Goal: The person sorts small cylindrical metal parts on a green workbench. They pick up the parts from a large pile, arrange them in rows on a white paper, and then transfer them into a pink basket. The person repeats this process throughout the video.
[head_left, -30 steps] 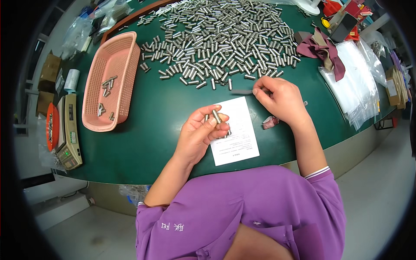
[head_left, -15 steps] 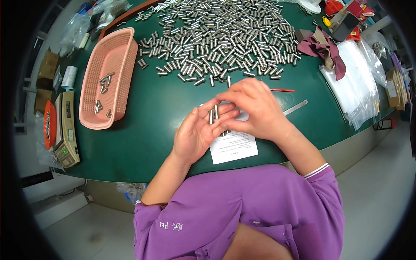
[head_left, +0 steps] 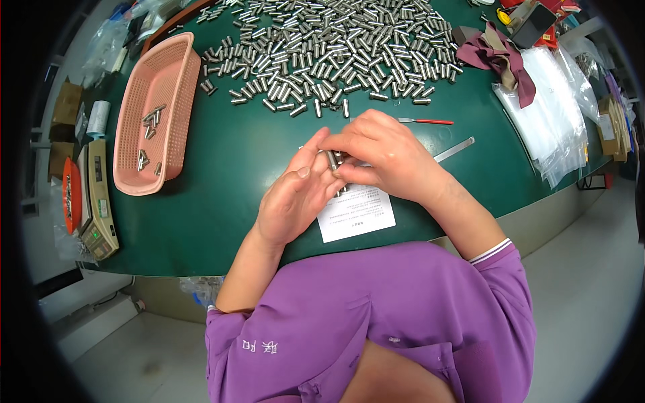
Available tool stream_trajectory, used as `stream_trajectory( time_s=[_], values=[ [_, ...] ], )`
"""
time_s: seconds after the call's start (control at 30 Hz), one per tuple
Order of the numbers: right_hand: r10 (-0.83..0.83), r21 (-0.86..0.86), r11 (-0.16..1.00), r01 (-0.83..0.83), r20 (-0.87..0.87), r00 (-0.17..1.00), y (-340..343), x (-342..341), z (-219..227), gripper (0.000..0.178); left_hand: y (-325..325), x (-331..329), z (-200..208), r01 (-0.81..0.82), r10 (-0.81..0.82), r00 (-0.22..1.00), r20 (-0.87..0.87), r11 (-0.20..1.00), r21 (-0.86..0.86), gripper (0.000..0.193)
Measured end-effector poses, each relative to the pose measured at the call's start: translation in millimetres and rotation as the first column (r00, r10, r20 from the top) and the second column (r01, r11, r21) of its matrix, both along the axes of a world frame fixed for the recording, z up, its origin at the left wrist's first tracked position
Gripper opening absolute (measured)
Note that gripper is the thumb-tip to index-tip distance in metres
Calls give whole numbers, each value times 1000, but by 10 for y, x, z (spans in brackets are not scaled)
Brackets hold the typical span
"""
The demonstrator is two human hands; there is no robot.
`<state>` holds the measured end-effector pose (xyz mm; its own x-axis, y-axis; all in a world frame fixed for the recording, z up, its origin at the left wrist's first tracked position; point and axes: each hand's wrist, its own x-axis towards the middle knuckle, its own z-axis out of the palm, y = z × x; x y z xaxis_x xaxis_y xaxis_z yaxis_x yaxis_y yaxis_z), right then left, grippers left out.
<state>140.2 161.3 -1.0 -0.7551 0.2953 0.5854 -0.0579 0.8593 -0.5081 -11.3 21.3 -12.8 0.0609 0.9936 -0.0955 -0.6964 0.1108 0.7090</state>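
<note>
Over the green table, my left hand (head_left: pixel 292 198) is turned palm up with its fingers stretched, and small shiny metal pins (head_left: pixel 332 161) rest on its fingers. Above them bends my right hand (head_left: pixel 390 156), its thumb and fingers closing on one of these pins; its fingertips partly hide them. Below both hands lies a printed white sheet (head_left: pixel 359 218), with a few more pins (head_left: pixel 342 191) at its upper part, mostly covered. A large heap of the same pins (head_left: pixel 336 50) spreads across the far side of the table.
On the left stands a pink basket (head_left: pixel 176 144) with several pins inside, next to a scale (head_left: pixel 99 201) carrying an orange dish (head_left: pixel 71 195). Toward the right lie a red-handled tool (head_left: pixel 433 121), a steel ruler (head_left: pixel 455 149), a maroon cloth (head_left: pixel 494 60) and plastic bags (head_left: pixel 547 134).
My right hand has drawn in over the left fingers and closed on a pin there. My left hand has tilted more on edge. The whole view has shifted slightly.
</note>
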Motion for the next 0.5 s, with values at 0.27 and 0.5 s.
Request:
stream_trajectory(
  time_s=[0.27, 0.5],
  values=[
    [55, -271, 963, 12, 239, 969, 69, 191, 88, 35, -126, 11, 155, -262, 253, 610, -751, 959, 110, 62],
    [76, -194, 981, 16, 456, 887, -52, 280, 32, 32, -221, 93, 100, -128, 144, 124, -982, 984, 128, 75]
  ],
)
